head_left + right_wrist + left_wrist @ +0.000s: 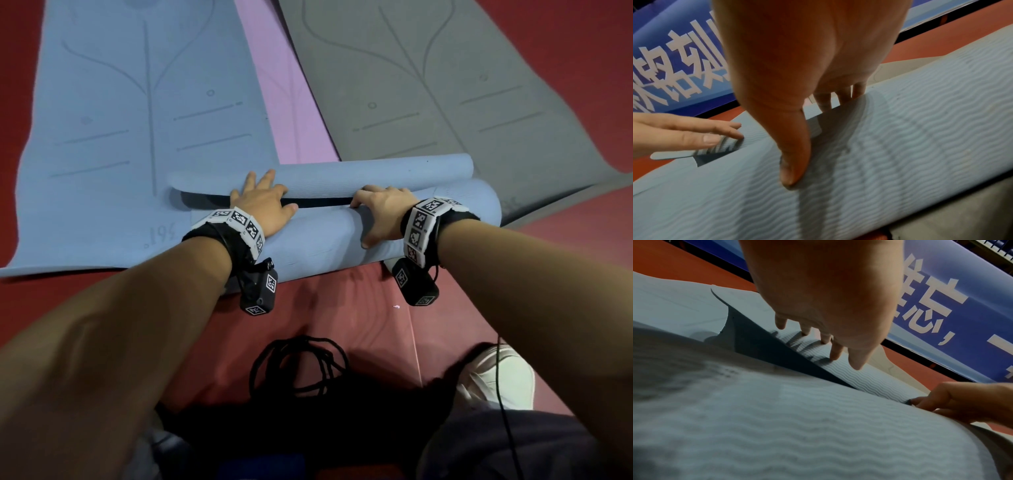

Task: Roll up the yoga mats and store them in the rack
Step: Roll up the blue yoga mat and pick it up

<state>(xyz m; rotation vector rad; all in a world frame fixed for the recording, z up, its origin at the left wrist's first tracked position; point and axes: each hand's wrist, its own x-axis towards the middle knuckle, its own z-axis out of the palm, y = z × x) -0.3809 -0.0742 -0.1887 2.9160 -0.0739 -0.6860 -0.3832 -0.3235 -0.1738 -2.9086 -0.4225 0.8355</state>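
Observation:
A blue yoga mat [325, 243] lies partly rolled across the red floor in front of me, its textured underside [818, 426] facing out. Its free end [376, 171] curls over just beyond the roll. My left hand [263, 202] rests with straight fingers [835, 352] on that free end. My right hand [380, 212] grips the roll, fingers [844, 95] hooked over its far edge and thumb [795, 162] pressed on the near side. In the left wrist view my right hand [966, 400] shows at the right; in the right wrist view my left hand [674, 131] shows at the left. No rack is in view.
A second blue mat [120, 102] lies flat at the left, a pink mat [294, 113] beside it and a grey mat [445, 85] at the right. A coiled black cable [298, 366] and my white shoe [496, 377] are near me. A blue banner [962, 313] runs along the far side.

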